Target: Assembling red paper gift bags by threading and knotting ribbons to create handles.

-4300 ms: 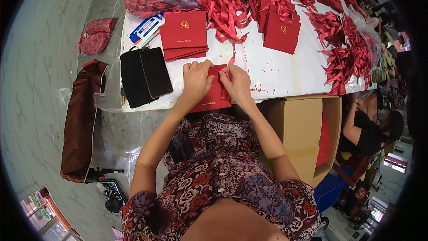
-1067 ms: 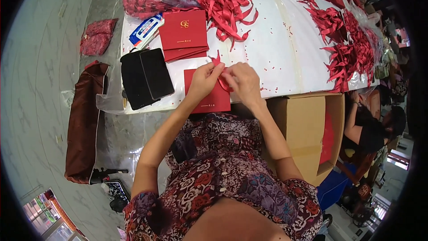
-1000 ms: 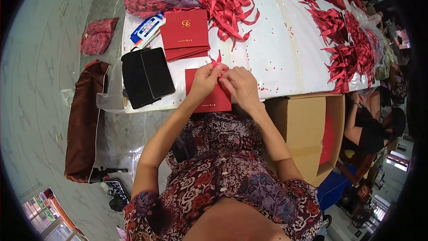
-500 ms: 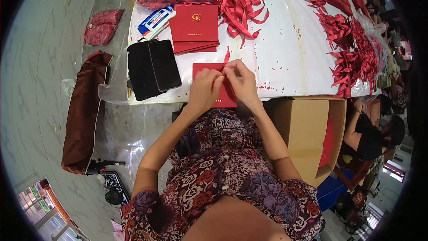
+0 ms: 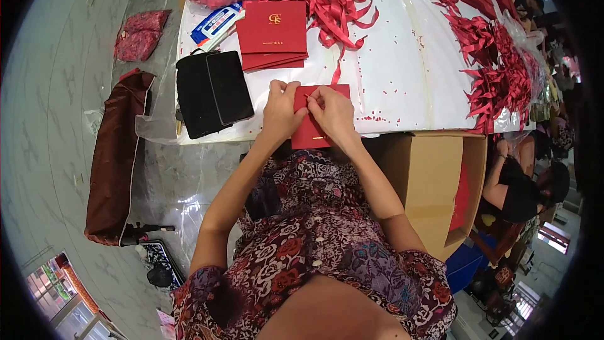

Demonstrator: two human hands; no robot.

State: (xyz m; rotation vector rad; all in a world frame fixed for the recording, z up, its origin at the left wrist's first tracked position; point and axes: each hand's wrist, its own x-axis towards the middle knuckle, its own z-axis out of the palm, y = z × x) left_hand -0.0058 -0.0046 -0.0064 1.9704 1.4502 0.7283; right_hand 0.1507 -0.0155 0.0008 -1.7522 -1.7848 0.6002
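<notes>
White tabletop (image 5: 402,44) bears the red card (image 5: 307,128), shifted rightward, still mid-work. Left hand (image 5: 280,112) curls over its edge; right hand (image 5: 333,113) apparently pinches ribbon (image 5: 307,96).

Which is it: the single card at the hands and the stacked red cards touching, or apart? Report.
Apart. The head view shows white table between the stacked red cards and the upper edge of the single card.

The only view is a wide fisheye looking steeply down from the person's head, close above the patterned shirt (image 5: 314,226), fingers (image 5: 277,89) near the middle, surface (image 5: 393,63) stretching away toward the top.
</notes>
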